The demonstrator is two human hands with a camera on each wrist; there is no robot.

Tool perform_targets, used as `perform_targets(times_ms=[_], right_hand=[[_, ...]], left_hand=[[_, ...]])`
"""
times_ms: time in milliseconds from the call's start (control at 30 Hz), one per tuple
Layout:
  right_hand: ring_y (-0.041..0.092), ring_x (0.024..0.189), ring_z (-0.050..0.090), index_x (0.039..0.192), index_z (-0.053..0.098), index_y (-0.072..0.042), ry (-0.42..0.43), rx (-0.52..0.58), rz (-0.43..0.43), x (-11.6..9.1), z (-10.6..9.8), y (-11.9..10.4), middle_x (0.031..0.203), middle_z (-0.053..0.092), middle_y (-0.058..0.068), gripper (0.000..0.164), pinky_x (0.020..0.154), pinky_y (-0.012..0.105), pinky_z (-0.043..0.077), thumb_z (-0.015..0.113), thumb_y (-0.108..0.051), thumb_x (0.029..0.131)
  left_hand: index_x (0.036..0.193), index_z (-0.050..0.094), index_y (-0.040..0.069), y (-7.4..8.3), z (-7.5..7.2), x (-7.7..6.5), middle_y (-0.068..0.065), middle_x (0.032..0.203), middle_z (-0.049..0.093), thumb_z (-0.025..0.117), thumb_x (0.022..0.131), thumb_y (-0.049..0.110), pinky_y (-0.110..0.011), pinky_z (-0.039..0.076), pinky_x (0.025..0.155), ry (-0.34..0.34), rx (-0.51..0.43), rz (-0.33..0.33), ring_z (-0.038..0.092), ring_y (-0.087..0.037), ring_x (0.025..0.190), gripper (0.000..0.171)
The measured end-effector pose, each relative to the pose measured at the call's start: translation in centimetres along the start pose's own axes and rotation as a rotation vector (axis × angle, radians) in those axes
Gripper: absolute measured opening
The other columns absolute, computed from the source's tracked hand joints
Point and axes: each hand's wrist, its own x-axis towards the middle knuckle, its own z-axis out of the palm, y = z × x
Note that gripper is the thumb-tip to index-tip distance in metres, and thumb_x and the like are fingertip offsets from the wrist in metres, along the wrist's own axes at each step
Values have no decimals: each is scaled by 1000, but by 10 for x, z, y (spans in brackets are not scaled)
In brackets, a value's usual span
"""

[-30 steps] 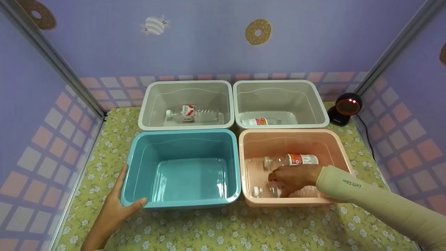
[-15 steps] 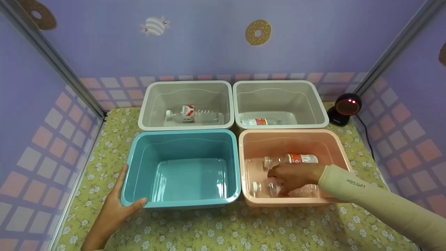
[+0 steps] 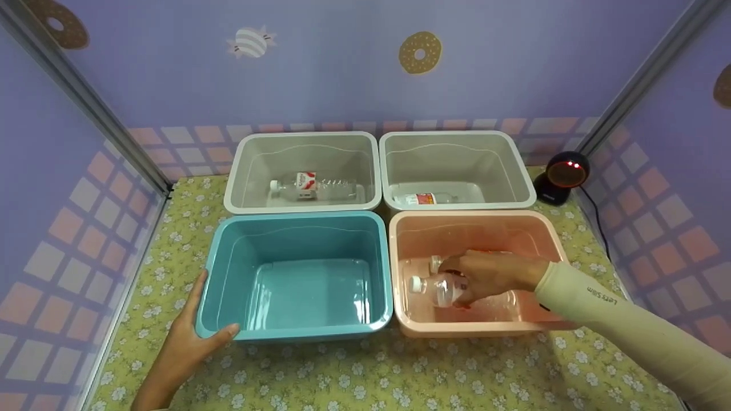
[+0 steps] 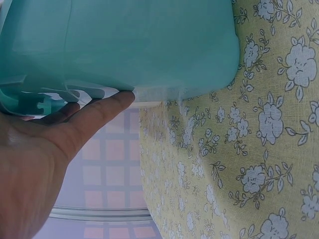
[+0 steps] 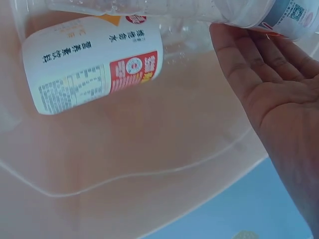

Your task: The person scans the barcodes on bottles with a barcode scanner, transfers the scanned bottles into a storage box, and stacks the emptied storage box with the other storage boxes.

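Note:
In the peach bin (image 3: 480,327), my right hand (image 3: 497,277) grips a clear plastic bottle (image 3: 444,290) from above, its white cap pointing left. In the right wrist view this bottle's blue label (image 5: 293,15) shows beside my fingertips. Behind it lies a second clear bottle (image 5: 89,64) with a white, red and yellow label; in the head view my hand hides most of that one. My left hand (image 3: 185,345) rests on the near left corner of the blue bin (image 3: 297,334), thumb at the front rim. In the left wrist view, straight fingers (image 4: 102,112) lie along its outer wall.
Two grey-white bins stand behind. The left one (image 3: 302,136) holds a clear bottle (image 3: 311,186) with a red-and-white label; the right one (image 3: 451,135) holds another labelled bottle (image 3: 424,198). A black scanner (image 3: 562,177) with red lights and a cable stands at the right.
My right hand has raised the bottle and moved it back, away from the peach bin's front wall. The hand now covers the labelled bottle's middle. My left hand stays at the blue bin.

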Motion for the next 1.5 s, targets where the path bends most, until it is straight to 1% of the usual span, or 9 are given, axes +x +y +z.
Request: perform_targets(times_ms=[167,300,533,733,900,1033,1133,1333,1500], right_hand=[[3,67,54,128,72,-10,32,64,-12,-2,-7,0,81,60,-10,52,60,26,50,96,-29,85],[5,69,54,127,73,-10,54,101,-3,-5,-13,-2,83,60,-9,51,60,27,50,96,-29,85],[7,75,55,137,73,-12,101,72,-43,-11,-23,-4,96,66,-8,60,64,29,51,97,-31,85],[9,81,59,146,70,-12,134,50,-46,-18,-31,-3,106,69,-8,67,70,30,54,95,-34,88],[9,79,57,149,69,-16,157,36,-49,-22,-36,-3,100,67,-8,68,67,30,52,95,-33,89],[10,77,55,150,67,-15,177,30,-38,-27,-40,-1,97,65,-7,69,66,30,49,95,-33,89],[11,84,59,152,64,-16,193,43,-47,-29,-41,1,101,67,-7,71,73,32,52,94,-29,89],[13,88,64,156,60,-15,215,88,-98,-34,-45,4,106,71,-6,73,78,35,57,93,-21,91],[17,104,71,156,61,-13,247,132,-65,-42,-48,7,113,74,-4,71,90,41,62,91,-16,91]], left_hand=[[176,-6,47,0,0,0,-26,182,3,82,101,24,-79,44,111,2,1,-4,32,-67,153,117],[176,-7,45,1,0,-1,-26,182,2,81,102,26,-80,45,111,-1,8,-9,31,-68,153,117],[177,-5,43,1,0,0,-28,181,7,81,101,20,-72,49,109,4,-6,29,36,-67,150,117],[177,-6,44,0,0,-1,-30,181,7,81,101,20,-71,52,108,6,-2,27,39,-68,148,118],[177,-6,43,1,0,0,-30,181,7,81,101,21,-68,53,106,3,1,21,40,-67,148,117],[176,-7,43,1,0,1,-30,181,6,80,102,21,-68,54,106,-6,-6,21,40,-67,148,116],[176,-8,44,1,-1,1,-29,181,5,80,102,22,-72,52,107,-10,-2,19,38,-68,149,116],[175,-8,45,1,-1,0,-27,182,2,80,103,23,-77,48,109,-14,2,13,33,-68,151,117],[176,-9,44,2,-1,0,-26,182,3,80,102,23,-79,45,110,-10,8,15,31,-68,153,117]])
